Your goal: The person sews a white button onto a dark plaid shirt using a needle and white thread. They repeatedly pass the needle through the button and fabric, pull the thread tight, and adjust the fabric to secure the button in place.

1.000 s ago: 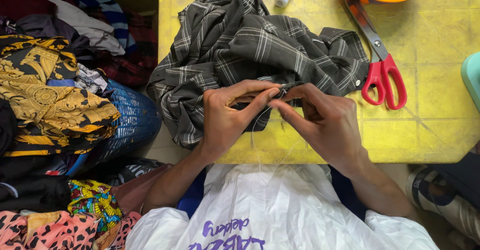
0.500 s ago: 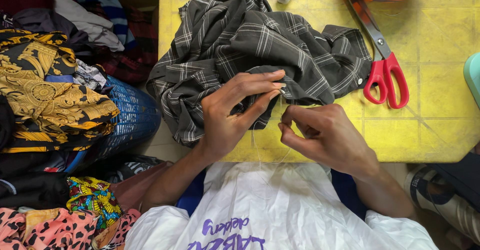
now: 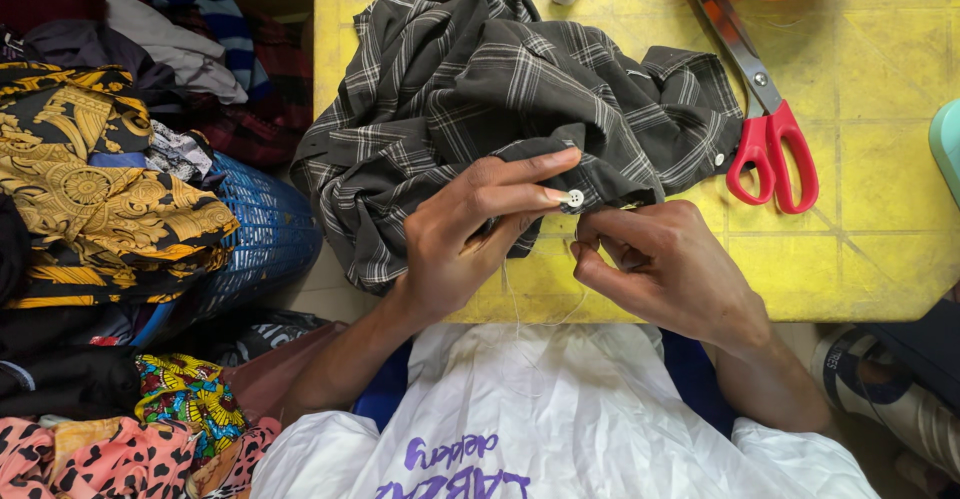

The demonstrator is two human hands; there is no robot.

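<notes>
Yellow bench carries a plaid shirt whose button the left hand pins with its fingers, while the right hand pinches thread beside it, scissors nearby.

Left hand fingers extended, pinching; right hand curled shut.

Dark grey plaid shirt crumpled in heap on yellow table, lower edge hanging over table's near side. Small white button at shirt's front fold. Fine pale thread trailing below, slack.
</notes>
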